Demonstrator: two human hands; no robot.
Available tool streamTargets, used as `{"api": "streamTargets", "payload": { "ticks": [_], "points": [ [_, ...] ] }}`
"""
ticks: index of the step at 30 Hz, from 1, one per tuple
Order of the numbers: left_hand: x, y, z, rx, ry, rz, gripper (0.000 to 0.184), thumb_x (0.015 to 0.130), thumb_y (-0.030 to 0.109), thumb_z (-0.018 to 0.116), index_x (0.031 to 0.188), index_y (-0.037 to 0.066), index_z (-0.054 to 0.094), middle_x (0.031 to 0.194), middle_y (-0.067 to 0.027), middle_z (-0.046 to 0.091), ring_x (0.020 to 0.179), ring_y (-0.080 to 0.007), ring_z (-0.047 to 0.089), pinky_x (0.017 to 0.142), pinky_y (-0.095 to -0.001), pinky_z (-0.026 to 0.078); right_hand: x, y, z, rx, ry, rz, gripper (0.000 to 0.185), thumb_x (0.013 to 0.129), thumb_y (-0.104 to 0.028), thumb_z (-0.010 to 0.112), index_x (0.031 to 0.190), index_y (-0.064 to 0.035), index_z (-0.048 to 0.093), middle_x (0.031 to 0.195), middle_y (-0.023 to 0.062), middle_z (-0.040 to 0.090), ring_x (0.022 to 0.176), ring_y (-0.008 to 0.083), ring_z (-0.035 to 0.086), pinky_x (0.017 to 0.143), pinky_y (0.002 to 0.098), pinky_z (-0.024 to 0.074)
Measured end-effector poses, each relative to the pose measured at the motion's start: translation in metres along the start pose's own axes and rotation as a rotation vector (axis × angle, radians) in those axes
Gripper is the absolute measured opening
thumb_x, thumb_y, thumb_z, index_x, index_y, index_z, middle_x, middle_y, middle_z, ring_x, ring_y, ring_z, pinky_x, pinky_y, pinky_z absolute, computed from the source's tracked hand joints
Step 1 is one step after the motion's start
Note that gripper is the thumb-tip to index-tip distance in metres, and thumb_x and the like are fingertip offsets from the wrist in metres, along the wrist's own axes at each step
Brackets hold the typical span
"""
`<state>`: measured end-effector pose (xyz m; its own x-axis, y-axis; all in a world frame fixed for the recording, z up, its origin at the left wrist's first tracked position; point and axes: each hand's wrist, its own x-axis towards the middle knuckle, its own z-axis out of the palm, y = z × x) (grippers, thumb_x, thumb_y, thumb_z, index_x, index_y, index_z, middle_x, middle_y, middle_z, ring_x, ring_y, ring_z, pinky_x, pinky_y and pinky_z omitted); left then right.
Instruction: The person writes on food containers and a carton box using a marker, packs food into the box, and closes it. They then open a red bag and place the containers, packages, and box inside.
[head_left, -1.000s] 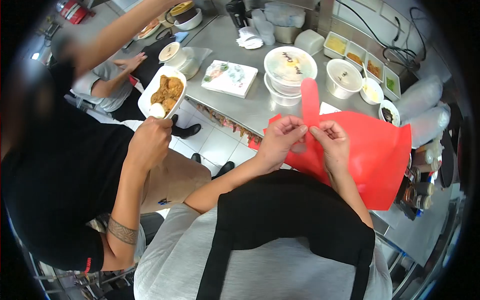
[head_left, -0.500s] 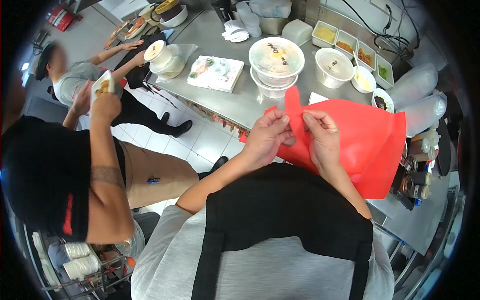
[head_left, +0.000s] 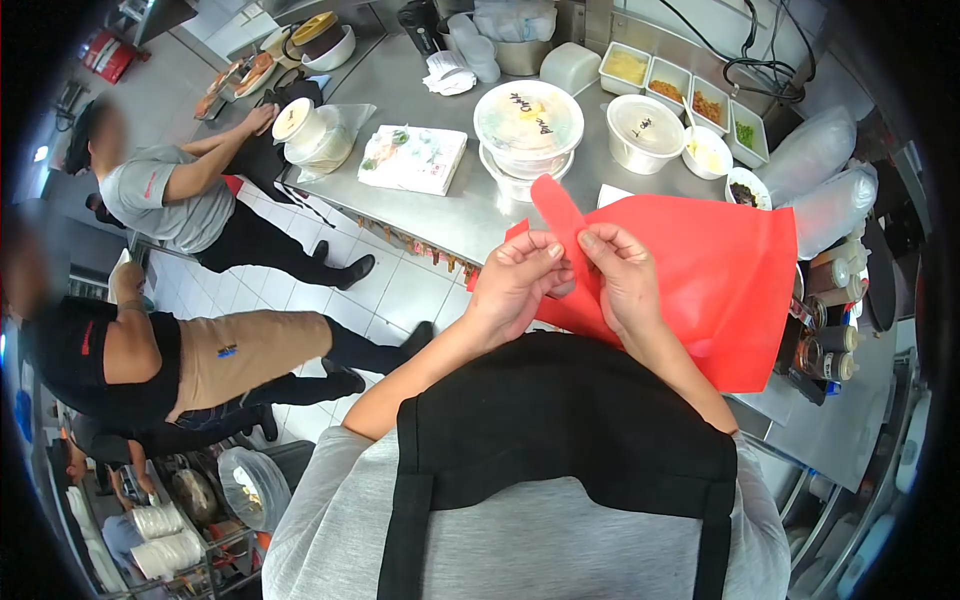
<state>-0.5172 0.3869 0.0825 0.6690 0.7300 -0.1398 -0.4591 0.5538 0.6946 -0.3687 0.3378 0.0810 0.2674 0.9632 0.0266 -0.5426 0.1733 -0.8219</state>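
A red bag (head_left: 700, 290), flat and smooth like non-woven fabric, lies at the counter's front edge before me. My left hand (head_left: 517, 283) is closed in a pinch at the bag's left edge. Across from it, my right hand (head_left: 622, 275) pinches the same edge between thumb and fingers, just below a red strip that sticks up like a handle. Beyond the strip stand stacked lidded plastic bowls (head_left: 527, 128) with handwriting on the top lid. To their right is another lidded bowl (head_left: 645, 135).
On the steel counter (head_left: 420, 95) are a stack of printed napkins (head_left: 413, 158), a bagged container (head_left: 318, 140), trays of toppings (head_left: 688, 95) and plastic-wrapped stacks (head_left: 835, 205). Jars (head_left: 832, 350) stand at right. Co-workers (head_left: 170, 185) stand in the aisle at left.
The co-worker nearest on the left has moved farther away, carrying a white dish. The red strip leans more to the left; both my hands keep their pinch. The view has shifted slightly.
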Motion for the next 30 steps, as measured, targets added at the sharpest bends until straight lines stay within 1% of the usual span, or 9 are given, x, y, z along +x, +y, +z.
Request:
{"api": "streamTargets", "payload": {
  "ticks": [11, 14, 16, 18, 21, 22, 24, 27, 30],
  "points": [
    [0.002, -0.019, -0.016, -0.305, -0.015, -0.004, 0.005, 0.092, 0.017, 0.056, 0.089, 0.013, 0.057, 0.086, -0.0005, 0.06, 0.086, -0.0174, 0.061, 0.085, -0.0369, 0.049, 0.006, 0.019, -0.006, -0.281, 0.094, -0.292, 0.007, 0.091, -0.001, 0.056, 0.096, 0.001, 0.058, 0.087, 0.0041, 0.06, 0.083, 0.0118, 0.056, 0.078, 0.0242, 0.0456],
    [-0.01, 0.01, -0.019, -0.363, 0.23, -0.007, 0.011, 0.095, 0.016, 0.045, 0.093, 0.01, 0.054, 0.087, -0.0058, 0.061, 0.082, -0.0193, 0.06, 0.077, -0.0331, 0.051, -0.011, 0.0, 0.028, -0.097, 0.012, -0.372, 0.001, 0.092, -0.003, 0.052, 0.093, -0.0033, 0.054, 0.077, 0.0026, 0.056, 0.071, 0.0114, 0.054, 0.076, 0.029, 0.0456],
    [-0.009, 0.029, -0.099, -0.398, -0.07, 0.165, 0.016, 0.095, 0.017, 0.043, 0.099, 0.008, 0.055, 0.091, -0.0087, 0.061, 0.083, -0.0191, 0.06, 0.077, -0.0328, 0.051, -0.03, -0.025, 0.019, -0.219, -0.235, -0.432, 0.002, 0.09, -0.005, 0.056, 0.089, -0.0051, 0.054, 0.072, 0.0037, 0.055, 0.065, 0.0129, 0.052, 0.075, 0.0342, 0.0451],
    [-0.064, 0.114, -0.045, -0.303, 0.347, 0.296, 0.026, 0.096, 0.018, 0.037, 0.103, 0.004, 0.057, 0.096, -0.0119, 0.061, 0.09, -0.0234, 0.06, 0.083, -0.0373, 0.049, -0.041, -0.058, 0.012, -0.496, -0.456, -0.582, 0.007, 0.086, -0.006, 0.06, 0.085, -0.0062, 0.054, 0.068, 0.0048, 0.054, 0.06, 0.0148, 0.051, 0.074, 0.0388, 0.0444],
    [-0.134, 0.189, -0.126, -0.339, 0.144, 0.693, 0.022, 0.096, 0.016, 0.039, 0.098, 0.001, 0.055, 0.097, -0.014, 0.061, 0.093, -0.0288, 0.06, 0.089, -0.0448, 0.046, -0.049, -0.113, 0.004, -1.095, -0.635, -0.75, 0.016, 0.073, -0.009, 0.07, 0.079, -0.0041, 0.056, 0.066, 0.0082, 0.054, 0.06, 0.0249, 0.054, 0.073, 0.04, 0.0437],
    [-0.163, 0.211, -0.09, -0.345, 0.507, 0.812, 0.021, 0.098, 0.018, 0.037, 0.096, 0.004, 0.053, 0.085, -0.0084, 0.057, 0.084, -0.0251, 0.058, 0.088, -0.044, 0.046, -0.052, -0.12, 0.002, -1.157, -0.623, -0.596, 0.016, 0.072, -0.009, 0.071, 0.08, -0.0033, 0.058, 0.067, 0.0083, 0.056, 0.062, 0.0258, 0.055, 0.073, 0.039, 0.0439],
    [-0.208, 0.22, -0.114, -0.231, 0.341, 1.0, 0.021, 0.1, 0.021, 0.034, 0.097, 0.005, 0.048, 0.073, -0.0037, 0.05, 0.071, -0.0184, 0.053, 0.077, -0.0369, 0.049, -0.055, -0.126, 0.006, -1.257, -0.591, -0.292, 0.018, 0.07, -0.008, 0.072, 0.082, -0.0017, 0.06, 0.069, 0.0087, 0.058, 0.067, 0.0276, 0.057, 0.072, 0.037, 0.0444],
    [-0.218, 0.2, -0.055, 0.225, 0.518, 1.156, 0.013, 0.101, 0.02, 0.04, 0.101, 0.007, 0.044, 0.067, 0.0002, 0.046, 0.059, -0.0085, 0.047, 0.053, -0.0237, 0.044, -0.045, -0.101, 0.042, -1.042, -0.326, -0.654, 0.045, 0.074, -0.038, 0.072, 0.094, 0.0006, 0.062, 0.092, 0.0134, 0.061, 0.087, 0.0255, 0.058, 0.075, 0.0332, 0.045],
    [-0.196, 0.153, -0.024, 0.944, 0.808, 1.207, 0.008, 0.096, 0.012, 0.046, 0.099, 0.006, 0.043, 0.077, 0.0007, 0.043, 0.066, -0.0077, 0.043, 0.061, -0.0233, 0.038, -0.049, -0.058, 0.148, -0.929, -0.665, -0.798, 0.067, 0.062, -0.033, 0.085, 0.116, -0.0064, 0.057, 0.108, 0.0135, 0.059, 0.101, 0.0298, 0.057, 0.082, 0.0388, 0.0466]
  ]
}}
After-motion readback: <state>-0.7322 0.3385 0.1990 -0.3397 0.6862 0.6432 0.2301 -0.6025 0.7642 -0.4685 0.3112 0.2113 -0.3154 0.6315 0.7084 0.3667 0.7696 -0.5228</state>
